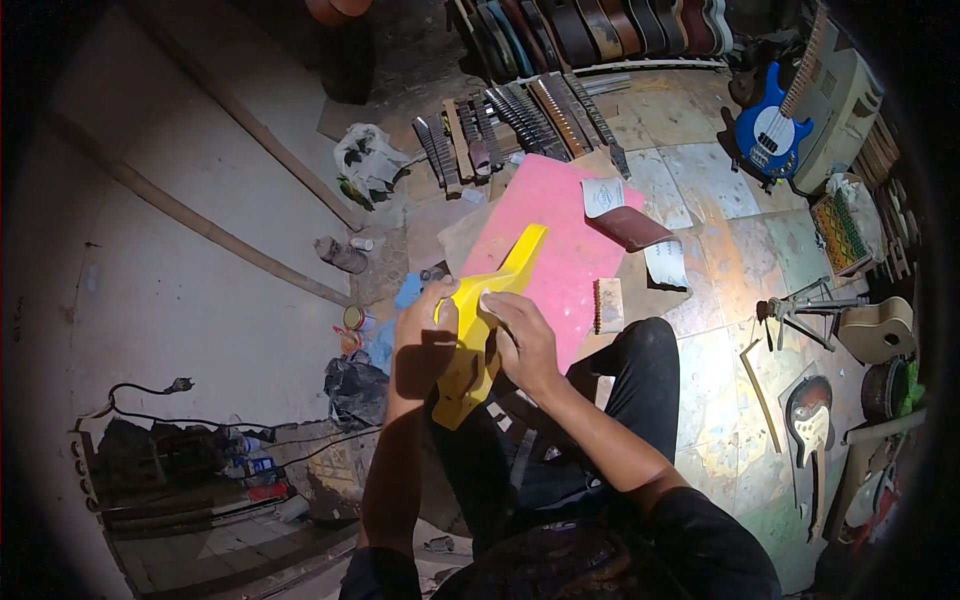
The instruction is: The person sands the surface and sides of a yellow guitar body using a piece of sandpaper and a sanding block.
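A glossy yellow guitar body [478, 345], with a long horn pointing away from me, stands tilted over my lap. My left hand [425, 335] is closed around its left edge, fingers partly in shadow. From the right, my right hand [525, 345] presses pinched fingertips against the curved edge near the horn. Something small and pale shows at those fingertips, too little of it to name. Beneath and beyond lies a pink sheet [540, 220]. Curled sandpaper [640, 230], reddish brown with white backing, rests on its right side, and a small pale block [608, 305] lies nearer my knee.
Several guitar necks [530, 118] lie beyond the pink sheet, with a row of guitar bodies [600, 30] behind. A blue bass guitar [772, 135] leans at the far right. Jars [356, 318] and a black bag [357, 390] sit left, beside a pale wall [200, 300].
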The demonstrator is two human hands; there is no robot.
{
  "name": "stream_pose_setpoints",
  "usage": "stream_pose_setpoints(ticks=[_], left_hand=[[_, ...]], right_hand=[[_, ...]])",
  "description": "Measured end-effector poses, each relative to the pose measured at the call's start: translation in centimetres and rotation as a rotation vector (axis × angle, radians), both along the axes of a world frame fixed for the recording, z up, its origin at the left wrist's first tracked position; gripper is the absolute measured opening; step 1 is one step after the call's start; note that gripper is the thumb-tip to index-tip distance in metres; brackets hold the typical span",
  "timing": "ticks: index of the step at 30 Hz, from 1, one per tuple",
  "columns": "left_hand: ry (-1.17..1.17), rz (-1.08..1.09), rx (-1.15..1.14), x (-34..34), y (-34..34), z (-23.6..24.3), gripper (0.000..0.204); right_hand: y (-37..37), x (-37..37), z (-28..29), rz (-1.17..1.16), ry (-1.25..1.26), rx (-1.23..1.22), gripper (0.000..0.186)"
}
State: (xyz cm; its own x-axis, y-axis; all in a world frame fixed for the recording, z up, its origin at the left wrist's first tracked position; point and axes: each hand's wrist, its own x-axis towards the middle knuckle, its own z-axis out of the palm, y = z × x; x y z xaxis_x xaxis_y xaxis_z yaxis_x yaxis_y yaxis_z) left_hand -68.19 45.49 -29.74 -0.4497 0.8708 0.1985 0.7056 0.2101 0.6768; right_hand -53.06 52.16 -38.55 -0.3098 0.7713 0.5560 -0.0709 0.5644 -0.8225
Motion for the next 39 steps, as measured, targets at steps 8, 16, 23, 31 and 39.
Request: stream_pose_setpoints(ticks=[8,16,23,31,39], left_hand=[[0.07,0.081,-0.151,0.0,-1.9,-0.4,0.035],[0.18,-0.031,0.079,-0.9,-2.1,-1.8,0.025],[0.425,-0.177,-0.108,-1.4,-2.7,-1.6,0.036],[-0.008,0.032,-0.003,-0.3,-2.3,-1.3,0.037],[-0.072,0.039,0.006,-0.6,-2.3,-2.9,0.022]], right_hand=[[-0.5,-2.6,-1.1,-0.112,-0.066,0.138,0.035],[-0.2,-3.0,-0.8,-0.05,-0.065,0.093,0.03],[-0.4,-2.8,-1.4,-0.013,-0.064,0.178,0.038],[-1.3,-2.8,-1.3,-0.001,-0.057,0.149,0.038],[-1.2,-2.7,-1.8,-0.005,-0.056,0.188,0.036]])
